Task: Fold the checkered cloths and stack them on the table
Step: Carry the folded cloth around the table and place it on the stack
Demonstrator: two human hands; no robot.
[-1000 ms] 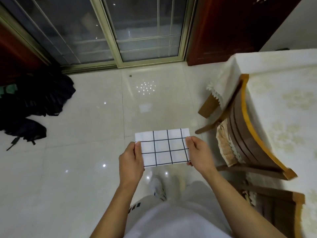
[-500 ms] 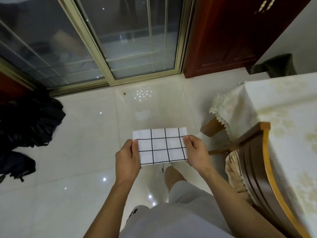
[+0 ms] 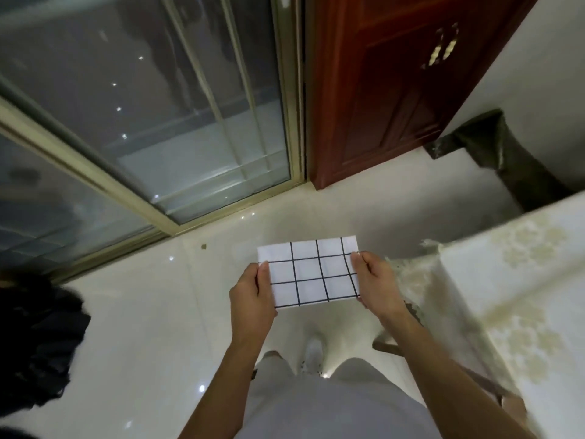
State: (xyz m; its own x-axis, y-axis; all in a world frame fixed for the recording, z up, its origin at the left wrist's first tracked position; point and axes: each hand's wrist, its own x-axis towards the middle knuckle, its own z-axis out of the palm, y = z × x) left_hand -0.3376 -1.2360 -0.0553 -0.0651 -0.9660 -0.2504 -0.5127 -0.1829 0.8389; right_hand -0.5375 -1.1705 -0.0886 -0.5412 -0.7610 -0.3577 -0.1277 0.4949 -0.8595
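Folded checkered cloth (image 3: 311, 274), frame centre: left hand (image 3: 251, 294) pinches its left edge, right hand (image 3: 376, 285) its right (table (image 3: 522, 280) at right)

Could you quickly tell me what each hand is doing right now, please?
Left hand: closed, holding the left edge of the folded checkered cloth.
Right hand: closed, holding the cloth's right edge.

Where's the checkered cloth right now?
In the head view, the folded checkered cloth is held in the air at centre, between the left hand and right hand, above the floor, left of the table.
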